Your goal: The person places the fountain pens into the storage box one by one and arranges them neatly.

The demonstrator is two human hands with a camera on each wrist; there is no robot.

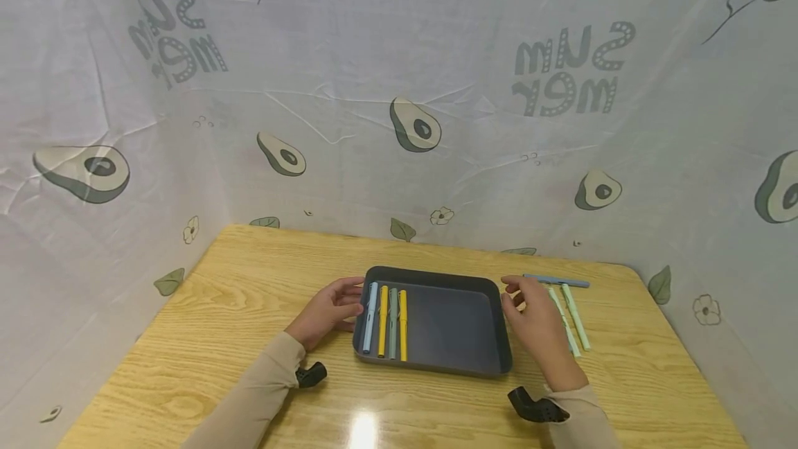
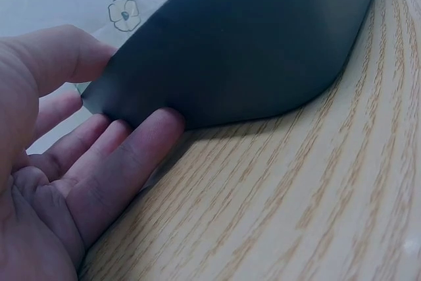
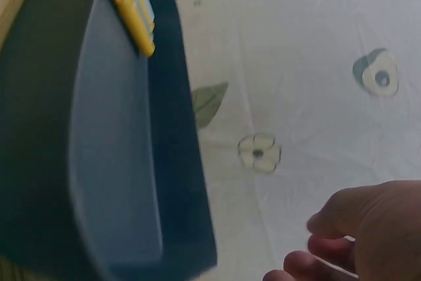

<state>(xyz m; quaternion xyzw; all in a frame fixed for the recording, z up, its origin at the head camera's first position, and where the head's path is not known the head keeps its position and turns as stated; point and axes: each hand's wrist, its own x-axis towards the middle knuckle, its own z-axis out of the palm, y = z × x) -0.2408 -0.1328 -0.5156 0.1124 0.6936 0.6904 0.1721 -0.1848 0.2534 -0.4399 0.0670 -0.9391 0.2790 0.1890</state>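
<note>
A dark grey rectangular tray (image 1: 458, 324) lies flat on the wooden table with several capped pens side by side at its left end: a light blue pen (image 1: 370, 317), two yellow ones and a grey-green pen (image 1: 393, 324). My left hand (image 1: 330, 312) is at the tray's left side, thumb tip at the rim; in the left wrist view its extended fingers (image 2: 141, 143) rest against the outer wall. Just off the right rim, my right hand (image 1: 535, 317) hovers with loosely bent fingers around nothing. The right wrist view shows a gap between that hand (image 3: 368, 235) and the tray.
Right of the tray, partly behind my right hand, lie a blue pen (image 1: 557, 281) and two pale green pens, one of them the outer pale green pen (image 1: 576, 317). A white printed cloth (image 1: 349, 179) hangs along the table's back and sides.
</note>
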